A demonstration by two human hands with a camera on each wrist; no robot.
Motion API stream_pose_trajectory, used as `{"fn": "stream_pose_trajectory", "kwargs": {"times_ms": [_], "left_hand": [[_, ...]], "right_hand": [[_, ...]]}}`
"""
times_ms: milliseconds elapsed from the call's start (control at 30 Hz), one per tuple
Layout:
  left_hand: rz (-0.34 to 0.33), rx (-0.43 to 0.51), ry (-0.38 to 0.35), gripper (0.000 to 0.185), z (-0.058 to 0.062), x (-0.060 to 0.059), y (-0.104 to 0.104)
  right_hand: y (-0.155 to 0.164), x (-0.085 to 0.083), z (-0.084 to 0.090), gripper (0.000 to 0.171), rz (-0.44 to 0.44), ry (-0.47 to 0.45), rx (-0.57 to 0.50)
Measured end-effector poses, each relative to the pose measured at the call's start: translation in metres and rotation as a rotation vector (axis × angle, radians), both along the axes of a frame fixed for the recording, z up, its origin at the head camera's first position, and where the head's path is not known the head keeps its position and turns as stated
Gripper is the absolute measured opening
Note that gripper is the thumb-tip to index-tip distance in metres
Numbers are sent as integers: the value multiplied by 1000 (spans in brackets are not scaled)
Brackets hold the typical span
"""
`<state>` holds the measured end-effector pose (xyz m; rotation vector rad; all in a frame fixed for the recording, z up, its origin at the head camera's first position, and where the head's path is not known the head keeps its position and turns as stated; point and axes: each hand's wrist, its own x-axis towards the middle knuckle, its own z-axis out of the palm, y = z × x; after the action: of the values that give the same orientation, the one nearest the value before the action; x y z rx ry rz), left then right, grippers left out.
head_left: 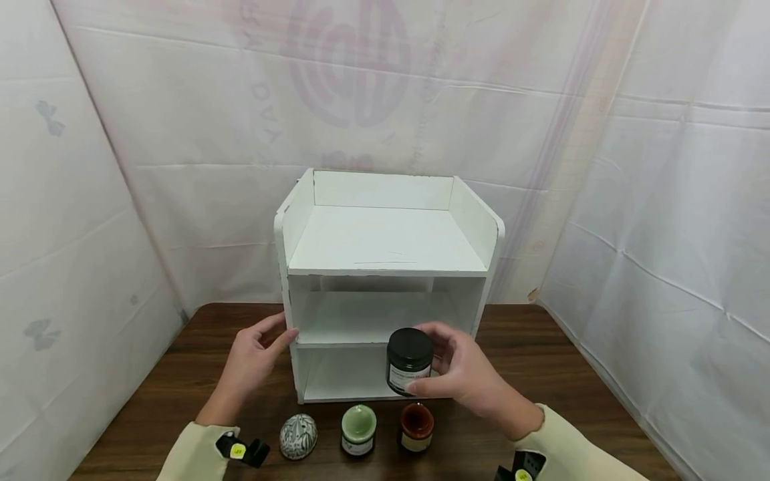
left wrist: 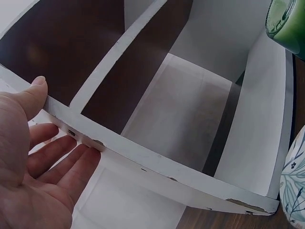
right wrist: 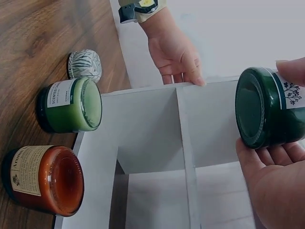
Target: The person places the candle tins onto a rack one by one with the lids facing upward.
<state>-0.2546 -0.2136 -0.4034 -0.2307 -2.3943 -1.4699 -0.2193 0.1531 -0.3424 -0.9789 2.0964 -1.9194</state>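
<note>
My right hand (head_left: 466,374) grips a dark green glass candle jar (head_left: 410,364) with a black lid and white label. The jar is lid up, in front of the lower compartments of a white shelf (head_left: 391,234). In the right wrist view its glass base (right wrist: 251,109) shows between thumb and fingers. My left hand (head_left: 252,354) holds the shelf's left side panel, thumb (left wrist: 38,88) on the front edge and fingers (left wrist: 78,167) against the outer face. On the table before the shelf are a leaf-patterned round tin (head_left: 298,437), a light green candle jar (head_left: 358,431) and an amber candle jar (head_left: 416,427).
The shelf has an open top tier with raised sides and two compartments below. It stands on a dark wooden table (head_left: 529,347). White sheeting (head_left: 210,120) hangs behind and at both sides. The green and amber jars stand on their dark lids, glass bases up.
</note>
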Motion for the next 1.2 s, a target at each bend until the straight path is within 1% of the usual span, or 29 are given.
{"fn": "stream_pose_trajectory", "kwargs": {"times_ms": [167, 467, 600, 800, 1033, 1200], "left_hand": [[7, -9, -4, 54, 1, 0, 0], [10, -8, -20, 55, 0, -1, -1], [15, -8, -11, 54, 0, -1, -1], [-8, 30, 8, 52, -1, -1, 0], [-13, 33, 22, 51, -4, -3, -1], [-12, 32, 14, 52, -3, -2, -1]], "right_hand": [[-2, -1, 4, 64, 13, 20, 1], [-8, 0, 13, 64, 22, 22, -1], [-10, 1, 16, 64, 28, 18, 4], [-14, 2, 19, 65, 54, 17, -16], [-20, 0, 23, 64, 32, 16, 5], [-24, -2, 28, 64, 16, 31, 9]]}}
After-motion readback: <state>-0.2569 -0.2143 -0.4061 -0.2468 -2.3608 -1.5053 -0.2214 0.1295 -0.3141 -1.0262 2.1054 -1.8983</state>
